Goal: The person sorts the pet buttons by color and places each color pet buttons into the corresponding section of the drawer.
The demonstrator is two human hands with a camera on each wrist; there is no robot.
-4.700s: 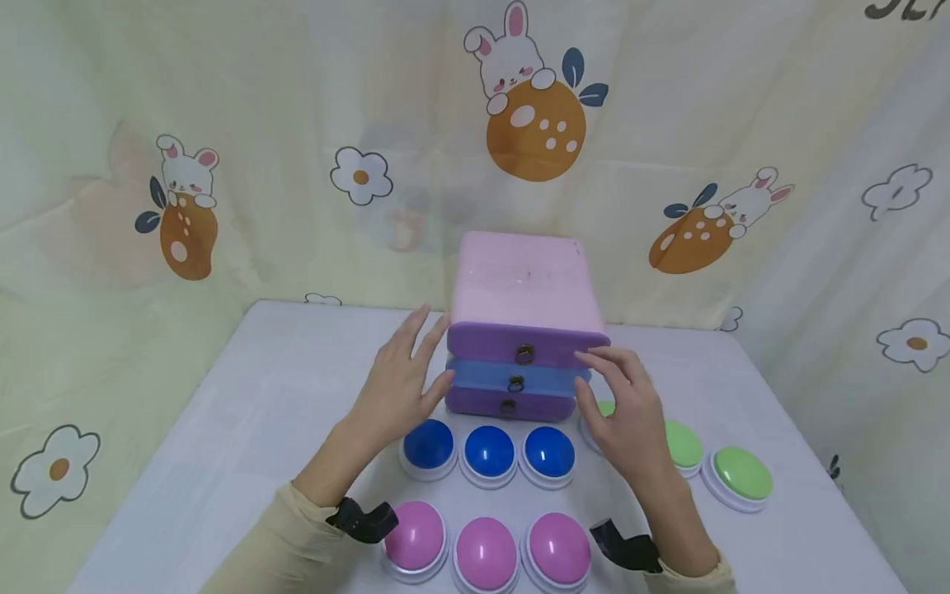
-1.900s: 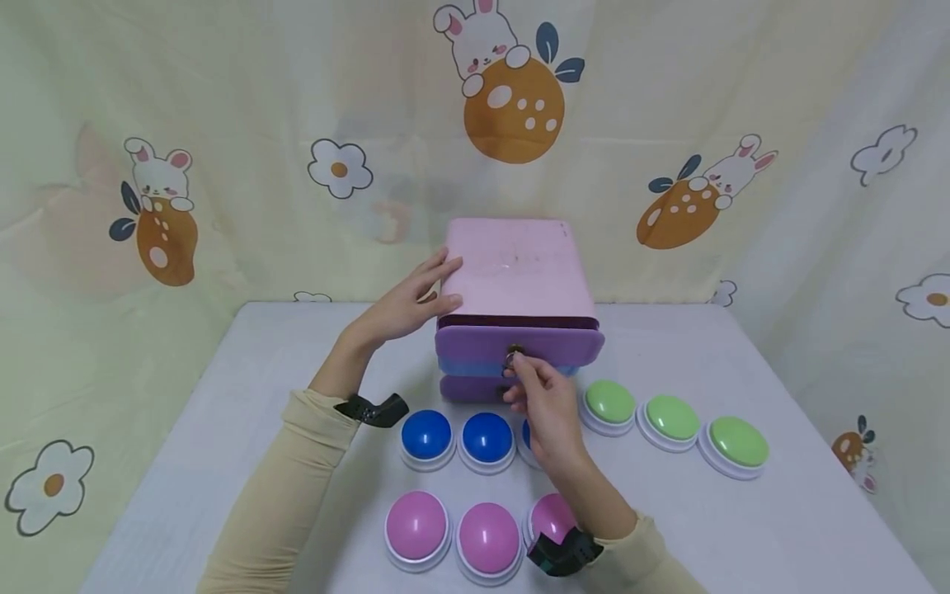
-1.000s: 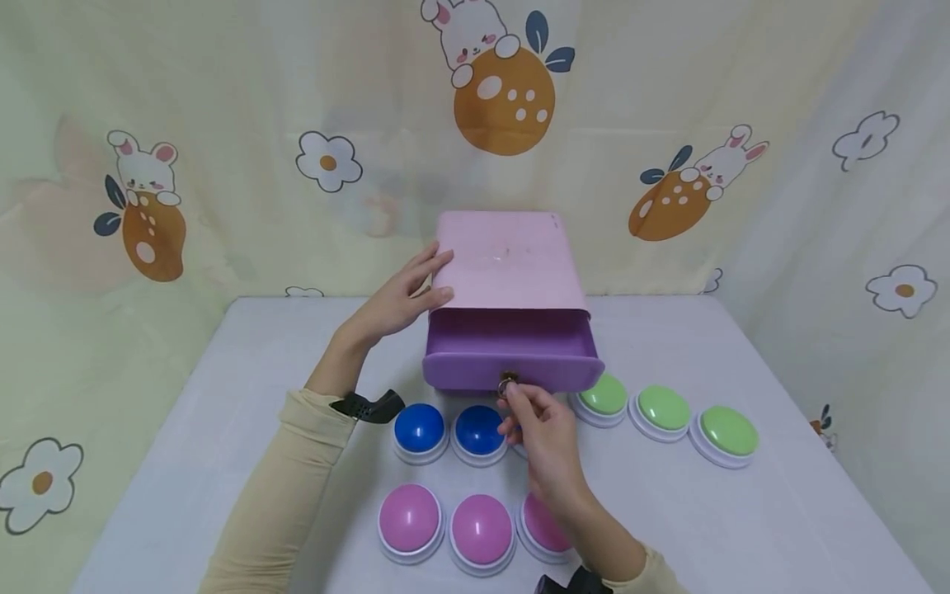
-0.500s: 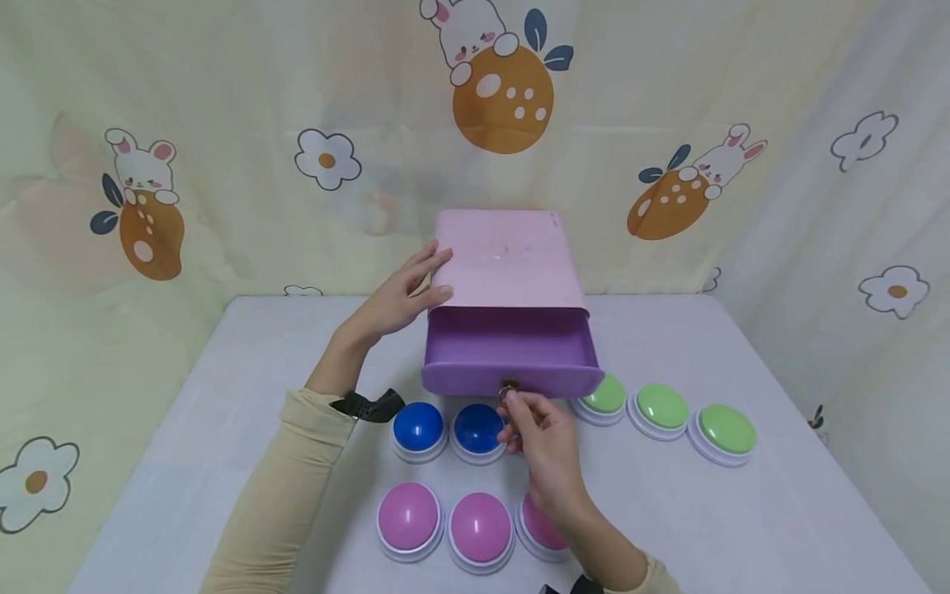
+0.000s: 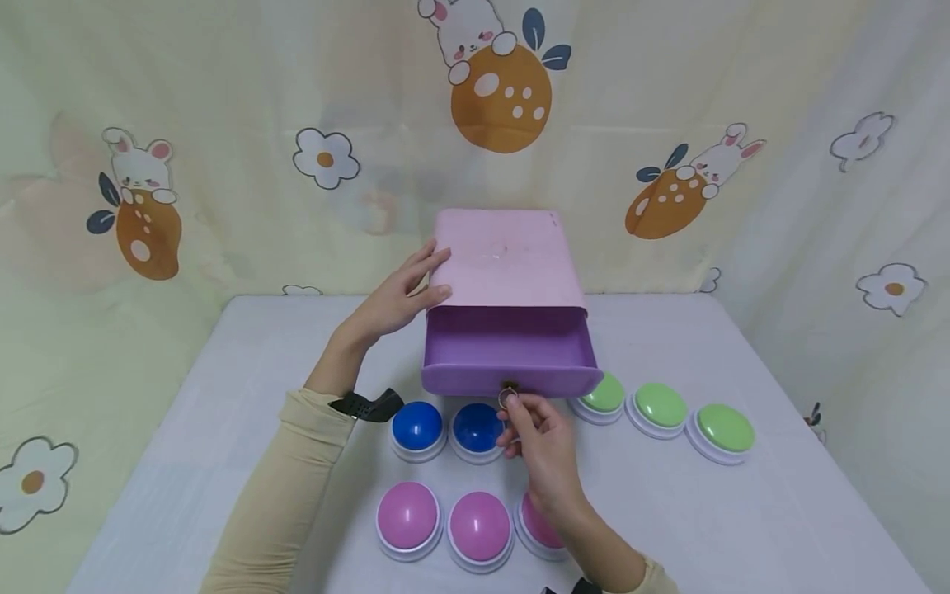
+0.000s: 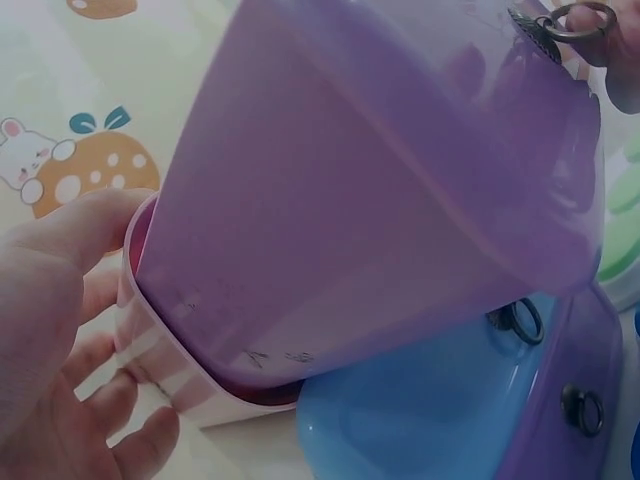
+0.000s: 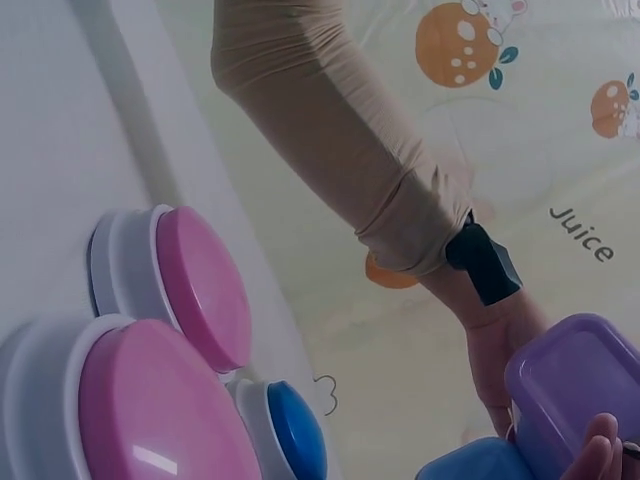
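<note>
A small drawer chest with a pink casing stands at the back of the table. Its purple top drawer is pulled far out, with a bare interior showing. My left hand rests against the casing's upper left side, fingers extended and spread. My right hand pinches the metal ring pull on the drawer front between thumb and fingers. In the left wrist view, the blue drawer and lower purple drawer sit beneath, each with its own ring. From the head, the pulled-out drawer hides them.
Blue push buttons line up before the chest, one hidden by my right hand. Pink buttons form a nearer row, the rightmost partly covered by my right forearm. Green buttons stand to the right. A printed curtain hangs behind the white table.
Both hands hovered beside the shut chest earlier. My left hand settled on the casing; my right pinched the ring and drew the top drawer toward me. The last half second shows almost no movement.
</note>
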